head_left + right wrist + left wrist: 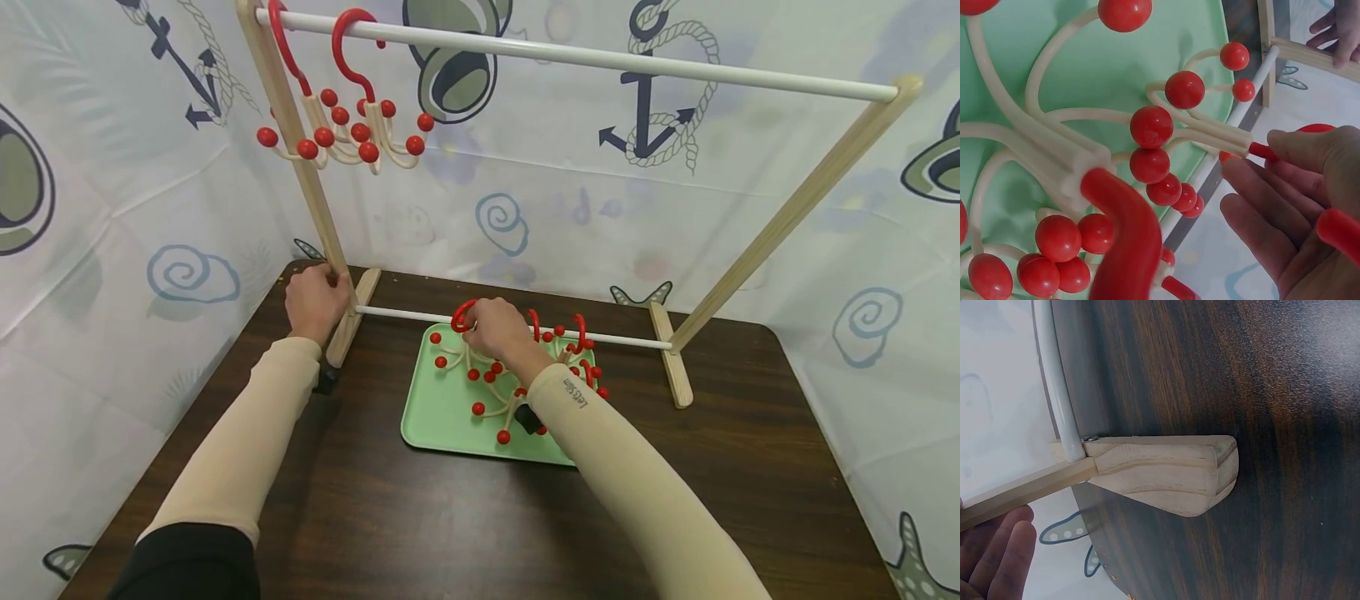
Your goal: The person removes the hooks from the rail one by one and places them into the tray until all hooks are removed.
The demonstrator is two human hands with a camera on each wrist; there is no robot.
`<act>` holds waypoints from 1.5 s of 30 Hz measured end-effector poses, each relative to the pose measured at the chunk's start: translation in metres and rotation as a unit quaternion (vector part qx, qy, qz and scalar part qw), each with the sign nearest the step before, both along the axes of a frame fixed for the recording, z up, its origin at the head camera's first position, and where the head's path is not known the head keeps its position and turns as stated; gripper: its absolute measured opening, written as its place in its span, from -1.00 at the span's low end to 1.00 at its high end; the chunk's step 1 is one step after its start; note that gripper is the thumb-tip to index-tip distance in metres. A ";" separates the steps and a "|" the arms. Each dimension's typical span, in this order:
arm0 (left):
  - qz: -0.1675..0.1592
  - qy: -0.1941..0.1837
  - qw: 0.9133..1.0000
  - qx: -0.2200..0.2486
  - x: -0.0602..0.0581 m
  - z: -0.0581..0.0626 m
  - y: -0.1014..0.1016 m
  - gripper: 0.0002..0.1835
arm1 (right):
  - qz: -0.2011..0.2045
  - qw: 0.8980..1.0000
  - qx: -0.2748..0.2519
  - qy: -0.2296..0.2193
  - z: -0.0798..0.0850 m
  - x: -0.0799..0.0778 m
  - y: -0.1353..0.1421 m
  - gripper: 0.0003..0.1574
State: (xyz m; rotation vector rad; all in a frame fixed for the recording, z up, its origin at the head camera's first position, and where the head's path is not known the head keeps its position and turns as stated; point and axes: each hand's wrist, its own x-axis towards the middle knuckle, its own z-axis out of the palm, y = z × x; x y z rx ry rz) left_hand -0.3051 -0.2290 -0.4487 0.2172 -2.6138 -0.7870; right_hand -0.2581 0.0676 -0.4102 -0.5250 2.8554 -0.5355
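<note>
Left fingers [1013, 556] hold a wooden post [1032, 489] that meets a white rod [1058, 381] and a wooden foot [1160, 478].

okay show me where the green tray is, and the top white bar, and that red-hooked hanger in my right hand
Green tray [437, 418]: head view, bare front-left surface.
Top white bar [577, 54]: head view, middle of its length.
Red-hooked hanger [1229, 137]: right wrist view, cream stem.

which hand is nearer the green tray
Right. The right hand is over the far edge of the tray, pinching a red hook; the left hand is left of it, at the wooden post.
</note>
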 end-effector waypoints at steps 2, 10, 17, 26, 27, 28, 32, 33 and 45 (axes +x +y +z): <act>0.000 -0.001 1.000 0.000 0.000 0.000 0.000 -0.67 | 0.002 1.000 0.006 -0.004 0.001 0.001 0.001 -0.73; 0.004 0.003 1.000 0.005 0.001 0.000 0.000 -0.67 | 0.012 1.000 0.010 -0.009 0.008 0.003 0.008 -0.70; 0.002 0.003 1.000 0.003 0.000 -0.001 0.000 -0.67 | 0.020 1.000 -0.001 -0.014 0.025 0.011 0.017 -0.71; 0.009 -0.005 1.000 0.004 0.000 -0.002 0.000 -0.65 | 0.039 0.998 -0.048 0.002 0.069 0.036 0.026 -0.66; 0.009 -0.005 1.000 0.004 0.000 -0.002 0.000 -0.65 | 0.041 0.998 -0.056 0.007 0.075 0.039 0.025 -0.68; 0.010 -0.005 1.000 0.005 0.000 -0.001 0.000 -0.65 | 0.041 0.997 -0.065 0.015 0.081 0.041 0.025 -0.69; 0.011 -0.004 1.000 0.004 -0.001 -0.001 0.000 -0.66 | 0.052 0.991 -0.101 0.073 0.108 0.044 0.020 -0.74; 0.010 -0.004 1.000 0.003 -0.001 -0.001 0.001 -0.66 | 0.054 0.988 -0.110 0.095 0.115 0.043 0.019 -0.75; 0.005 -0.002 1.000 -0.003 0.002 0.002 0.002 -0.67 | 0.130 0.922 -0.128 0.340 0.193 0.015 -0.015 -0.49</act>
